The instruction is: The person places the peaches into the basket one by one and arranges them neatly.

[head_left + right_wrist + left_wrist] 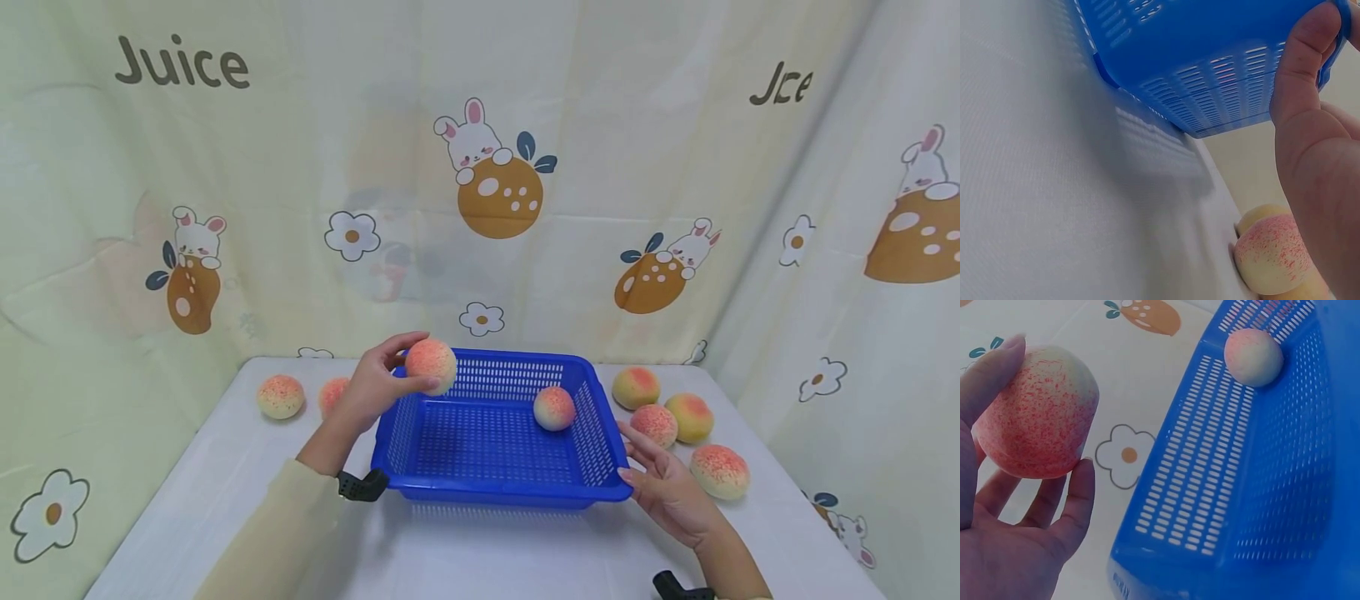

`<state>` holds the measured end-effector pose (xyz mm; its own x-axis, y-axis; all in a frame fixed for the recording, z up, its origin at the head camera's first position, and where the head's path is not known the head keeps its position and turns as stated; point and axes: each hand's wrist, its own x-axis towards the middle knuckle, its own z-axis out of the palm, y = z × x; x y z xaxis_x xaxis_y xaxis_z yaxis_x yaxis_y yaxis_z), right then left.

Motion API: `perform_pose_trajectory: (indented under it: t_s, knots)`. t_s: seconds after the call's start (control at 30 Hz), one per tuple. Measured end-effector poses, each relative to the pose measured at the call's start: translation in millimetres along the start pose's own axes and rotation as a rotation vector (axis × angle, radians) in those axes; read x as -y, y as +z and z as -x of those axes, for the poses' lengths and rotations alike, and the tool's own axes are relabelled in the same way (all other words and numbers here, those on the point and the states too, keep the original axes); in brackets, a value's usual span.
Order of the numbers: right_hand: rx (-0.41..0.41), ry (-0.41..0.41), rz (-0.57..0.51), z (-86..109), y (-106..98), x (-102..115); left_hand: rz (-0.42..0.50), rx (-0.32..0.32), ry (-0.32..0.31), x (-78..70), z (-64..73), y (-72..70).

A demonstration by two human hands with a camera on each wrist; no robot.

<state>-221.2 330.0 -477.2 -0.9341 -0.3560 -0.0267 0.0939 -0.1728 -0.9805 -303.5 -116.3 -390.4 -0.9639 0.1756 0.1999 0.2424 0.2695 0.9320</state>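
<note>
My left hand (372, 385) holds a pink and cream peach (431, 367) between thumb and fingers, over the far left corner of a blue plastic basket (480, 492). In the left wrist view the held peach (1041, 415) appears beside the basket's slotted wall (1191, 456). Another peach (554, 408) lies inside the basket toward its right side. My right hand (667, 492) grips the basket's right rim near the front corner, thumb on top. The right wrist view shows the thumb (1310, 56) against the rim, with the basket's underside (1210, 87) tilted above the white tabletop.
On the table left of the basket lie a peach (281, 397) and another (332, 395) partly behind my left wrist. Several peaches, among them a speckled one (720, 472) and a yellowish one (689, 417), lie on the right. A printed curtain (405, 167) hangs behind the table.
</note>
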Motion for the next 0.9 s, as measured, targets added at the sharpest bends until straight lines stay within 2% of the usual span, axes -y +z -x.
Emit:
perform_pose_trajectory:
  t_s: [0.27,0.67,0.9]
  knots:
    - [0.011,-0.005,-0.004,-1.0,-2,-2,0.019,-0.014,0.013,-4.2,-10.0,10.6]
    - [0.007,-0.005,0.002,-1.5,-1,-1,0.070,0.019,0.019,-3.0,-24.3,25.1]
    - [0.011,-0.012,-0.001,-2.4,-2,-3,0.106,0.067,0.009,-2.2,-30.8,34.6]
